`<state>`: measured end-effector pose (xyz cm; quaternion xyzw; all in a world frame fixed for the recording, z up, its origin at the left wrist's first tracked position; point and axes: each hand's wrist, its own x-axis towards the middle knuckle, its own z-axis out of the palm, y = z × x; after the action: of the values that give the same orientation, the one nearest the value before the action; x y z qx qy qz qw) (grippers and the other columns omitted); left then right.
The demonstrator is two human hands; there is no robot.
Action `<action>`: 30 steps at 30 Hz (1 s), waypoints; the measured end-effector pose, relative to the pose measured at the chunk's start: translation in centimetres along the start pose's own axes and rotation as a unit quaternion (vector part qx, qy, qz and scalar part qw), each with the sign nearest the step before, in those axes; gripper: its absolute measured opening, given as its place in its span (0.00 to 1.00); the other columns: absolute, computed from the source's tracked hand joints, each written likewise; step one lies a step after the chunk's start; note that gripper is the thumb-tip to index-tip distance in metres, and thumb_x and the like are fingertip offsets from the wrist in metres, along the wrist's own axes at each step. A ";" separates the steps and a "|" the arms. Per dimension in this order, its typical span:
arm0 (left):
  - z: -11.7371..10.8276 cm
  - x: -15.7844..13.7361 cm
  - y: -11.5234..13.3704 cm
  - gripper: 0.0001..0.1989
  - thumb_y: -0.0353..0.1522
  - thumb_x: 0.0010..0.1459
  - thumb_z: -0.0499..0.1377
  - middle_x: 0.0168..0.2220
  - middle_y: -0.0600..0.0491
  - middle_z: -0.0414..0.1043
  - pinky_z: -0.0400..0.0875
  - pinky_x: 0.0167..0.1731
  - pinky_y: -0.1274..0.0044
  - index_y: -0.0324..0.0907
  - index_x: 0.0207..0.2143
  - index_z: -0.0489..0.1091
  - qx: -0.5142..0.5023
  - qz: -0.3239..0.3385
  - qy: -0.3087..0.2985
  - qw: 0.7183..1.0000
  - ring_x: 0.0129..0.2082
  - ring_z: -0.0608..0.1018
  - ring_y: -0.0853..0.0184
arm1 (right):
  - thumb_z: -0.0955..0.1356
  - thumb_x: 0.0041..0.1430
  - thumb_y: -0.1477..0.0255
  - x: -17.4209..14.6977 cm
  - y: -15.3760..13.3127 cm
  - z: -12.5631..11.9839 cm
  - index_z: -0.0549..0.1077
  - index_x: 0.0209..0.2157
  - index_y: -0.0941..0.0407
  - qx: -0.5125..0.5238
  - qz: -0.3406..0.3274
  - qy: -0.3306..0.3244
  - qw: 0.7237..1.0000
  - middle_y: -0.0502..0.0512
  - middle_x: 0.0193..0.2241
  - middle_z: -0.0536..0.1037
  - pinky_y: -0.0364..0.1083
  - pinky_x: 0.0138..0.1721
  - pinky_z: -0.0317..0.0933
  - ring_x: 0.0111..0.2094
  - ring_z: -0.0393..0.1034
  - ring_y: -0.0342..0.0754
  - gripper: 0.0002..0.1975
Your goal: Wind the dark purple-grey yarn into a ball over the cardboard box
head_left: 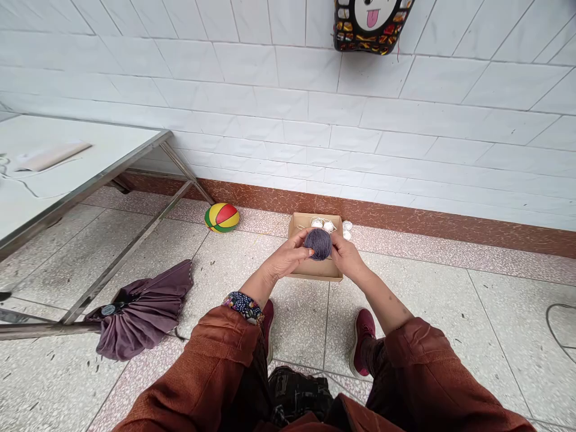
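A dark grey-purple ball of yarn (318,244) is held up between my two hands. My left hand (292,255) grips its left side, with the thumb across the front. On the right side, the fingers of my right hand (345,255) close against the ball, though the fingertips are partly hidden. Below and behind the yarn lies an open, shallow cardboard box (315,271) on the floor. Small white balls of yarn (328,225) sit at the box's far side. A couple more white balls (347,230) rest on the floor just outside its right edge.
At left stands a metal-framed table (90,135) with a flat beige item on it. A folded purple umbrella (148,312) and a multicoloured ball (222,217) lie on the floor. A black basket (366,30) hangs on the tiled wall; a cable (549,321) lies far right.
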<state>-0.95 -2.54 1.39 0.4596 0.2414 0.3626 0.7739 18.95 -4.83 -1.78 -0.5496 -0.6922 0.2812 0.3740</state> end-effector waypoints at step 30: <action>0.5 0.0 0.4 0.28 0.32 0.47 0.68 0.54 0.46 0.72 0.63 0.55 0.68 0.43 0.53 0.72 0.037 0.049 0.025 0.998 0.56 0.71 0.56 | 0.63 0.64 0.64 -0.4 -0.6 -0.3 0.70 0.30 0.53 0.034 0.035 0.012 0.999 0.50 0.25 0.73 0.45 0.31 0.60 0.28 0.66 0.47 0.11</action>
<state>-0.74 -2.67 1.92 0.4902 0.2511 0.4021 0.7314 18.89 -5.39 -1.19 -0.5641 -0.6578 0.3109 0.3903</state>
